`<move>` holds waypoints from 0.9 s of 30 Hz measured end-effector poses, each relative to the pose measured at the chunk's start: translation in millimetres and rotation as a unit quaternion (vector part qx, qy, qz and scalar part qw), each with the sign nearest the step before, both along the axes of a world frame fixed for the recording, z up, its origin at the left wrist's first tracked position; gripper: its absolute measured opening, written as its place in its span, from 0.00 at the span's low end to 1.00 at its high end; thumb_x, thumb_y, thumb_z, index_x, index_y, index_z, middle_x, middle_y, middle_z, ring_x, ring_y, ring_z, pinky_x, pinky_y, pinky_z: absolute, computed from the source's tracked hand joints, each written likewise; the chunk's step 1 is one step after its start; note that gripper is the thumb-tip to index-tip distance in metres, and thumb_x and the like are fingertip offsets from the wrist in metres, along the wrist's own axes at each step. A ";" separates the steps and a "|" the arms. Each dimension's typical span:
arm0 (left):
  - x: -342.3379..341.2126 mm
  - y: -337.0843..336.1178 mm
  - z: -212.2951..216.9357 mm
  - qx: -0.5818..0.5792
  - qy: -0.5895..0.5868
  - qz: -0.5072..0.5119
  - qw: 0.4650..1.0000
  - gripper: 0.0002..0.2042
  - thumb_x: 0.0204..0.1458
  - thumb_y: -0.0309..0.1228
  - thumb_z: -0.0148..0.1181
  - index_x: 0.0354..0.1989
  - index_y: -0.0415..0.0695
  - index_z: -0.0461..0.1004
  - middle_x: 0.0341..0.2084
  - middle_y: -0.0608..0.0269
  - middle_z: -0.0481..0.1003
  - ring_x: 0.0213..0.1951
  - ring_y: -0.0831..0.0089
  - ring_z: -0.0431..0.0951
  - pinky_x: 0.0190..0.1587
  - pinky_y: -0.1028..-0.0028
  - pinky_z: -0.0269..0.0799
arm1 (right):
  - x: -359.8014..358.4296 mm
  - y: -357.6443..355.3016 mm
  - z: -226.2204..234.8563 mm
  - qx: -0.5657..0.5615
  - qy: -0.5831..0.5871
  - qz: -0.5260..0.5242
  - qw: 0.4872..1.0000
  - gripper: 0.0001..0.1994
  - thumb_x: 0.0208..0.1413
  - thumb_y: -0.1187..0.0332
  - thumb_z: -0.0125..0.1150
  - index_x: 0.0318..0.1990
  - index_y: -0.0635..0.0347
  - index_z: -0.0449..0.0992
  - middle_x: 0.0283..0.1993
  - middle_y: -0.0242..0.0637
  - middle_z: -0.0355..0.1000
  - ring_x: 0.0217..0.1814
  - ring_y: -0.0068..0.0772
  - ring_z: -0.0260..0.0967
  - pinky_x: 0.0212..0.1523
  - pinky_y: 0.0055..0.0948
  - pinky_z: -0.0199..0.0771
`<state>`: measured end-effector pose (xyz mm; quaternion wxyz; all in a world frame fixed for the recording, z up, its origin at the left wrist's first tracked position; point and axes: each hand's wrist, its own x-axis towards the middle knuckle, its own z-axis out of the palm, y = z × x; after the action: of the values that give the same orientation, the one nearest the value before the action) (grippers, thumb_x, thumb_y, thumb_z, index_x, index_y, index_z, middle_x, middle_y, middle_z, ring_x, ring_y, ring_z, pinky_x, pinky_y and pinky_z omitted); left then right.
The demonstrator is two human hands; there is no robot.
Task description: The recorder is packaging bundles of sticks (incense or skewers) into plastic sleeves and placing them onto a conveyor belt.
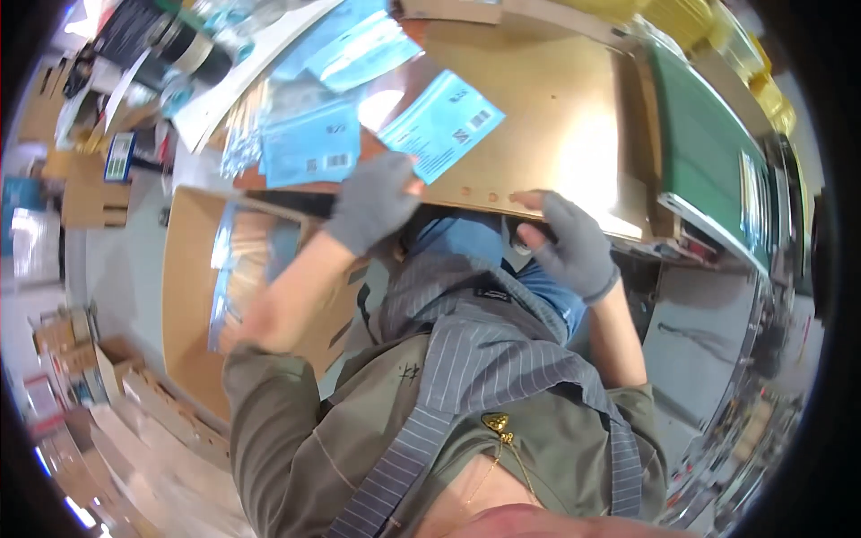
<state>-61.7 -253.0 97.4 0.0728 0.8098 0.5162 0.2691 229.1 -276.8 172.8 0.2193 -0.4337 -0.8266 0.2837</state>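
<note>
At the wooden table [538, 99] edge, gloved hands work.
Left hand [375, 202] pinches a blue packet [441, 124], long axis pointing up-right; right hand [574, 247] curls loosely, holding nothing.

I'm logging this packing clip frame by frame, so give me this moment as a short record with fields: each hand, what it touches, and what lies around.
left hand: left hand in a grey glove, at the near edge of the brown worktop, touching a light blue flat packet
right hand: right hand in a grey glove, on the worktop's front edge, holding nothing visible
on worktop: more blue packets stacked to the left
below left: open cardboard box with packets inside
right side: green surface
</note>
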 end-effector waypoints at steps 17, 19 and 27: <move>-11.5 148.1 -109.0 -0.306 -0.264 0.054 0.913 0.15 0.55 0.36 0.55 0.19 0.39 0.69 0.17 0.69 0.64 0.22 0.79 0.60 0.26 0.77 0.59 | 49.0 -4.1 -94.9 -0.016 0.128 -0.136 0.982 0.11 0.51 0.63 0.55 0.40 0.55 0.71 0.37 0.41 0.71 0.41 0.47 0.70 0.40 0.41 0.69; -15.1 158.4 -97.9 -0.286 -0.172 -0.038 0.942 0.12 0.52 0.33 0.55 0.22 0.38 0.70 0.19 0.68 0.65 0.23 0.78 0.61 0.27 0.75 0.60 | 44.3 -0.2 -91.3 -0.011 0.118 -0.129 0.985 0.10 0.50 0.62 0.56 0.37 0.57 0.70 0.34 0.43 0.71 0.39 0.50 0.69 0.37 0.43 0.68; -3.0 150.7 6.6 -0.262 -0.387 0.075 0.881 0.13 0.47 0.39 0.58 0.31 0.41 0.74 0.23 0.55 0.74 0.28 0.62 0.74 0.30 0.63 0.69 | 19.7 37.1 -60.0 0.059 0.100 -0.093 0.989 0.10 0.49 0.62 0.56 0.33 0.58 0.69 0.32 0.44 0.70 0.38 0.50 0.69 0.37 0.46 0.67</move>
<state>-64.7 -102.3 104.0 0.4558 0.5514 0.5578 0.4207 248.9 -239.7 112.8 0.3515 -0.4640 -0.7722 0.2548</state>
